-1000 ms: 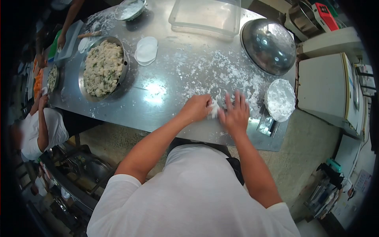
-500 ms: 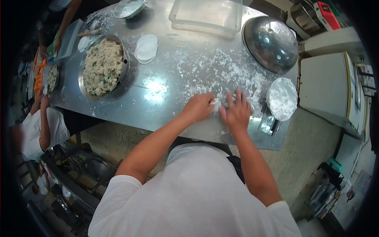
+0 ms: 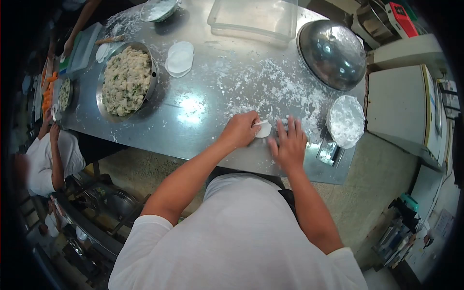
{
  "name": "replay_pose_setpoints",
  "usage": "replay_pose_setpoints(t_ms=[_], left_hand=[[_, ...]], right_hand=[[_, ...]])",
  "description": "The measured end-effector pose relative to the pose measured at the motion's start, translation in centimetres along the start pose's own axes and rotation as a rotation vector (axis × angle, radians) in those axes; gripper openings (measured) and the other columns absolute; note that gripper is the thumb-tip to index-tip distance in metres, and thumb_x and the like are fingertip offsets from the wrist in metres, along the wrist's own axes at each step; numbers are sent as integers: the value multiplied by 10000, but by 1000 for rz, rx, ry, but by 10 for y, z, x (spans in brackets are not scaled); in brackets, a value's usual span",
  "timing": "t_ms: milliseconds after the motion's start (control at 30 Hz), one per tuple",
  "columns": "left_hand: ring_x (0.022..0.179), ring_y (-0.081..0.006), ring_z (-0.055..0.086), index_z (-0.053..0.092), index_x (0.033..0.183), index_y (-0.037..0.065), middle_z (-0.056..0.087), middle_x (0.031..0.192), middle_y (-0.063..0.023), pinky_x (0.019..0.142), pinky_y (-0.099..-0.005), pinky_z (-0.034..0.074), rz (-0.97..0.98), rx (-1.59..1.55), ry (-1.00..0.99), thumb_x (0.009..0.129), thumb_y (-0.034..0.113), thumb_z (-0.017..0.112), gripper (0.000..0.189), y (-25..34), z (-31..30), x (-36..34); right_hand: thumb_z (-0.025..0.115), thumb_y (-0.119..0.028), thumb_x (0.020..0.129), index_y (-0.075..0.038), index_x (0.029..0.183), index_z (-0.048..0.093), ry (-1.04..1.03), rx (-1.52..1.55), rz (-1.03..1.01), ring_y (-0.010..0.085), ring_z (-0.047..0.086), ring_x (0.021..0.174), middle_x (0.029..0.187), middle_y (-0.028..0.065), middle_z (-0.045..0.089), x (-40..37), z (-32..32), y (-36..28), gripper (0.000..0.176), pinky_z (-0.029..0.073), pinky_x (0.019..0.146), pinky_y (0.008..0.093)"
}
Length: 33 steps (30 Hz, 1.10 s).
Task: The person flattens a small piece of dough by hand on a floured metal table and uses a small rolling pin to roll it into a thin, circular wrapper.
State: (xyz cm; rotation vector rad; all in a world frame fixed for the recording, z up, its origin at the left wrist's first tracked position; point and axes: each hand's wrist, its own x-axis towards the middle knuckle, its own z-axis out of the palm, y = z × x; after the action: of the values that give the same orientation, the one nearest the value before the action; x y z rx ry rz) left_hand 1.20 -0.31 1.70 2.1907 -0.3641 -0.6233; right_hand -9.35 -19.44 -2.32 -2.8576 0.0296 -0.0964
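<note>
A small white dough wrapper [image 3: 263,130] lies on the steel table, its left edge pinched in the closed fingers of my left hand [image 3: 242,129]. Just to the right, my right hand [image 3: 290,147] is palm down with its fingers stretched out and slightly blurred. Whatever may be under that palm is hidden. Loose white flour [image 3: 285,87] is scattered on the metal beyond both hands. To the right of my right hand stands a bowl heaped with white flour [image 3: 345,121].
At the left is a steel bowl of chopped filling [image 3: 126,82], beside stacked round wrappers [image 3: 179,59]. A clear plastic tub [image 3: 253,19] and a domed metal bowl [image 3: 331,55] stand at the back. Another person [image 3: 58,157] works at the table's left end.
My right hand has drawn back slightly toward me, off the wrapper. More of the wrapper shows beside my left hand, which still pinches its edge.
</note>
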Motion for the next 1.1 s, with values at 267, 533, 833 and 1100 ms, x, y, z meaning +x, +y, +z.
replay_pose_setpoints(t_ms=[267,533,833,1100], left_hand=[[940,-410,668,694,949,40,695,922,-194,809,-514,513,117,167,127,902,211,700,177,1,-5,26],[1033,-372,653,705,950,75,684,1040,-129,868,-476,525,456,152,329,834,145,733,138,39,-4,77],[999,-319,683,716,1016,62,707,996,-106,893,-438,539,395,-118,132,865,110,728,159,58,28,121],[1014,-374,669,718,1019,51,707,1031,-177,875,-463,524,152,240,177,875,220,747,224,32,24,107]], right_hand=[[567,-525,963,-159,1561,441,107,18,96,404,280,1520,1647,209,307,86,1,-9,712,180,1231,576],[624,-480,944,-173,1469,560,12,56,52,365,347,1484,1598,132,417,-35,0,9,612,197,1230,558],[626,-463,950,-152,1412,613,76,95,78,359,414,1442,1542,117,498,-33,3,5,557,225,1225,546],[649,-435,936,-150,1406,617,77,81,72,353,396,1455,1539,105,500,-27,0,4,550,230,1223,548]])
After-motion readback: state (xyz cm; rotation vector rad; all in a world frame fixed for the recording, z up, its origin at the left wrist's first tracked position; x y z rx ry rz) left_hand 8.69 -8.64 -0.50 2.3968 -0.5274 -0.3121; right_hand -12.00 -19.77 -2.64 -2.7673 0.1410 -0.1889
